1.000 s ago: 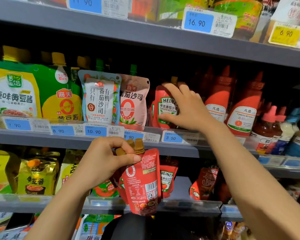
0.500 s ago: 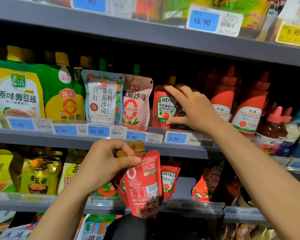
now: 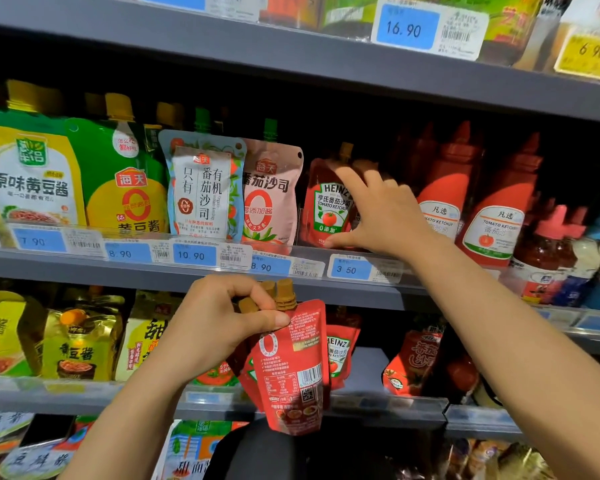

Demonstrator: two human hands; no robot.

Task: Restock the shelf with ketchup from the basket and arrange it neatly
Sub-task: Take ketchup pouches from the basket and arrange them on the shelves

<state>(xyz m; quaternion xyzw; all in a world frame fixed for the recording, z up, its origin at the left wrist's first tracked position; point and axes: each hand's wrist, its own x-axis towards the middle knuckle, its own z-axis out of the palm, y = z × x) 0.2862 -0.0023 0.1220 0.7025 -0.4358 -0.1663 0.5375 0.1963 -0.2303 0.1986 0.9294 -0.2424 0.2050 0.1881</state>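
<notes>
The left hand pinches a bunch of red spouted Heinz ketchup pouches by their brown caps, thumb pressed against the front pouch; they hang in front of the grey middle shelf edge. The right hand reaches onto that shelf with its fingers spread and lightly bent, fingertips and thumb touching a red Heinz ketchup pouch standing there, above the blue 3.50 price tag. Just left of it stands a pink tomato-sauce pouch, then a pale blue one. Just right stand tall red squeeze bottles, partly hidden by the right wrist. More red Heinz pouches sit on the lower shelf behind the held bunch.
</notes>
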